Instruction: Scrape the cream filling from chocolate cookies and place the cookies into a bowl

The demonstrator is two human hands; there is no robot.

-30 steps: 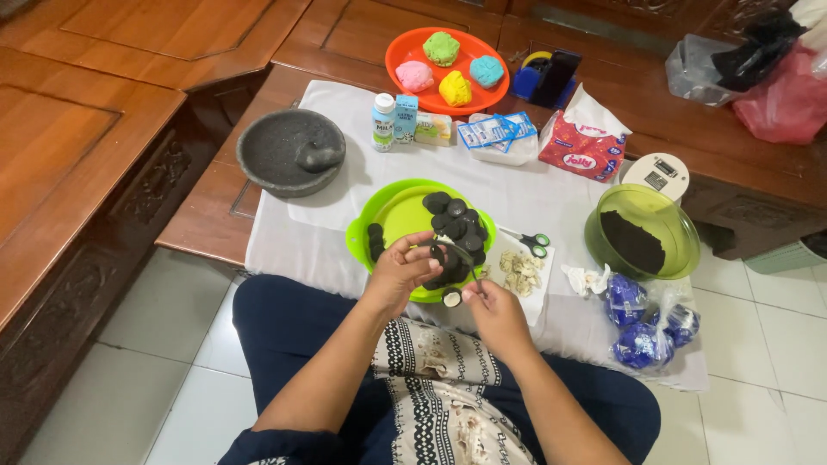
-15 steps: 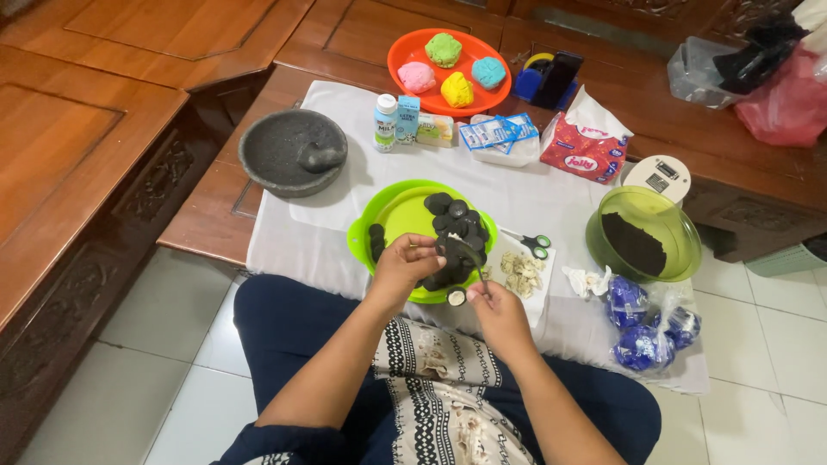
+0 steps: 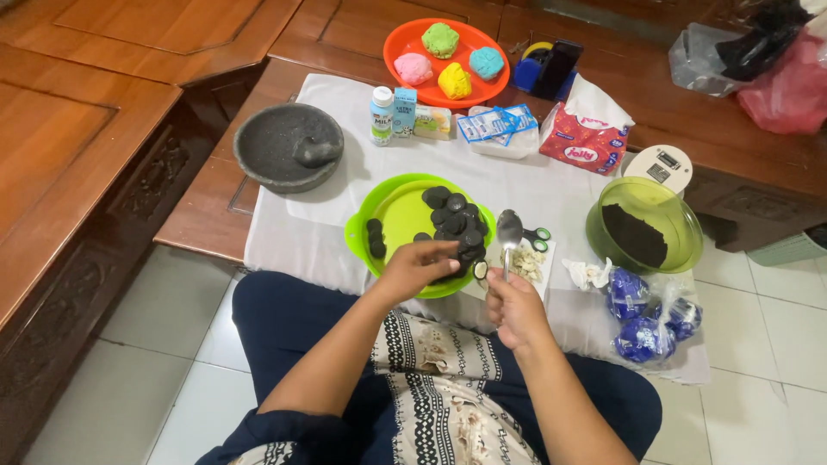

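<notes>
My left hand (image 3: 419,268) reaches over the near rim of a lime-green plate (image 3: 398,215), fingertips pinched on a dark round cookie at the edge of the cookie pile (image 3: 454,217). My right hand (image 3: 514,307) grips a metal spoon (image 3: 508,231) by its handle, bowl pointing up, just right of the plate. A small cookie half with white cream (image 3: 480,270) sits between the two hands at the plate's rim. Scraped white cream (image 3: 526,263) lies on a paper beside the spoon.
A white cloth (image 3: 327,215) covers the low wooden table. On it are a stone mortar with pestle (image 3: 289,155), an orange plate of coloured dough balls (image 3: 444,52), a milk bottle (image 3: 382,114), a red packet (image 3: 590,139), a green bowl of dark crumbs (image 3: 642,231), scissors (image 3: 539,234) and blue wrappers (image 3: 648,317).
The hands, held together over one cookie before, have parted. My left hand has moved toward the plate and my right hand has drawn right with the spoon raised.
</notes>
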